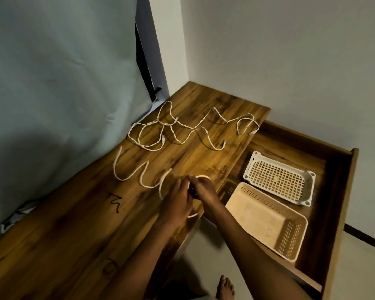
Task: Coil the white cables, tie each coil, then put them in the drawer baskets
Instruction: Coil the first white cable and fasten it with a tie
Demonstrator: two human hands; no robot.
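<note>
A thick white cable point(126, 177) snakes across the wooden desk point(74, 230) and ends in a small loop between my hands. My left hand point(177, 201) and my right hand point(204, 188) meet at the desk's right edge, and both grip that loop. Farther back lie several thinner white cables point(182, 131) in a loose tangle. The open drawer point(336, 191) to the right holds a white basket point(278, 178) and a cream basket point(266, 219), both without cables inside.
A pale green curtain point(52, 94) hangs along the desk's left side. Black marks point(114, 201) are drawn on the desktop. A bare foot point(225, 287) stands on the floor below the desk edge. White walls close off the corner behind.
</note>
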